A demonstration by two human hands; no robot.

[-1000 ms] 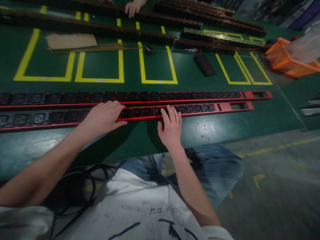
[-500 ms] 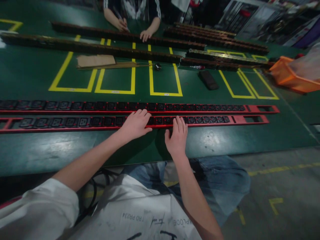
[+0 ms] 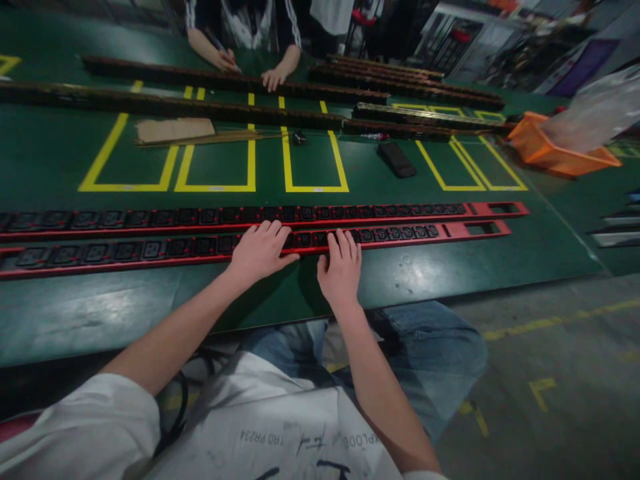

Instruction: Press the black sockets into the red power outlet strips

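Observation:
Two long red power strips lie side by side on the green table, rows of black sockets facing up. The near power strip [image 3: 395,234] runs under both my hands. My left hand [image 3: 257,252] rests over it palm down, fingers reaching across to its far edge and thumb out along its near side. A short way to the right, my right hand [image 3: 341,272] lays its fingertips on the sockets, with the thumb apart at the near edge. Neither hand is wrapped round the strip. Behind it is the far power strip [image 3: 375,211], close to my left fingertips.
Yellow tape outlines mark the green table [image 3: 210,170]. Beyond the strips lie flat cardboard [image 3: 175,130], a black phone-like object [image 3: 397,159] and long dark bars [image 3: 215,110]. An orange bin [image 3: 560,148] holds clear plastic. Across the table, a co-worker's hands [image 3: 274,79] are beside another bar.
The camera view has turned slightly right, so the table and its objects appear shifted left. Both my hands stay at about the same places on the near power strip.

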